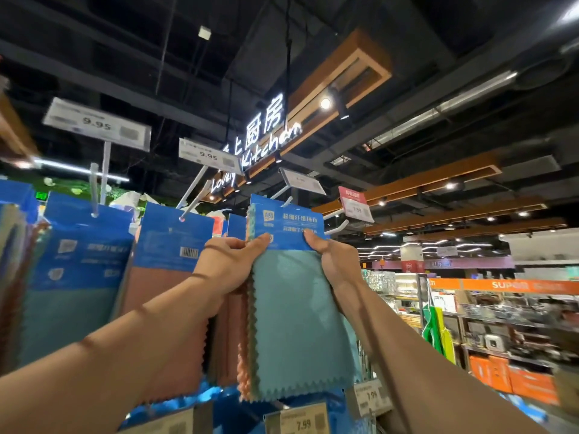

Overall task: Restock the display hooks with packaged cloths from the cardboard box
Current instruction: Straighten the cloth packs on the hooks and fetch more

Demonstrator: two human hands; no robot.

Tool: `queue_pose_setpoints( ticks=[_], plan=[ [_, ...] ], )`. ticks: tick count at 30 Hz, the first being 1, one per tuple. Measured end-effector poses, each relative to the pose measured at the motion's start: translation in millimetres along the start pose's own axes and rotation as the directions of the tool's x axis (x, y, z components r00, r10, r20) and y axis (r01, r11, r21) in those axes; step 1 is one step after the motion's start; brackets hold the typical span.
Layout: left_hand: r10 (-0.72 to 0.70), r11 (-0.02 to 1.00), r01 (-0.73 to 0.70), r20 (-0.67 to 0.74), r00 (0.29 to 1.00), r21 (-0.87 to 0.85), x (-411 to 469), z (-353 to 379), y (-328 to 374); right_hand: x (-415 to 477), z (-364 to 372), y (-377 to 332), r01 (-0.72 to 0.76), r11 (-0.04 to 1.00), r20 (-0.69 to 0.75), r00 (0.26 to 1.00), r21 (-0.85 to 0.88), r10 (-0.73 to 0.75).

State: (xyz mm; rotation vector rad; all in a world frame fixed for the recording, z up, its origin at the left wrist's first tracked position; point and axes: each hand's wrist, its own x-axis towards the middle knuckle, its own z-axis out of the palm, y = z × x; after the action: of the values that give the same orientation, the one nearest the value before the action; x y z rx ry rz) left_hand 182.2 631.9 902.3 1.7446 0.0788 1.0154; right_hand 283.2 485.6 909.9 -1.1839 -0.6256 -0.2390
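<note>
Both arms are up. The left hand (233, 261) and right hand (332, 261) each pinch a lower corner of the blue card header, thumb in front and fingers curled behind. So the teal zigzag-edged microfibre cloth pack (297, 324) hangs dead centre between them. At 12 o'clock from the header is the white wire display hook (277, 192) with its price tag. Can't tell if the hole has caught the tip yet. Risk imo: the header hides the hole, so a miss bends the card, or the pack drops on release. Already-hung blue-header packs (78, 277) sit at 9 o'clock, with the lit kitchen sign (266, 136) further off at 12. Cardboard box isn't in view.
</note>
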Motion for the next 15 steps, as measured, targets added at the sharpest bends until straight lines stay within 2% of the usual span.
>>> queue_pose_setpoints(
  ticks=[4,9,15],
  plan=[
    [-0.045,0.997,0.048,-0.059,0.997,0.052,14,-12,-13,18,20,22,-0.074,0.997,0.03,0.997,-0.028,0.074],
    [-0.089,0.946,0.117,-0.102,0.991,0.304,53,-24,-29,46,41,56,-0.103,0.993,0.079,0.991,-0.054,0.107],
    [-0.059,0.858,0.099,-0.095,0.994,0.503,76,-18,-51,72,46,75,-0.148,0.987,0.067,0.986,-0.067,0.152]
  ],
)
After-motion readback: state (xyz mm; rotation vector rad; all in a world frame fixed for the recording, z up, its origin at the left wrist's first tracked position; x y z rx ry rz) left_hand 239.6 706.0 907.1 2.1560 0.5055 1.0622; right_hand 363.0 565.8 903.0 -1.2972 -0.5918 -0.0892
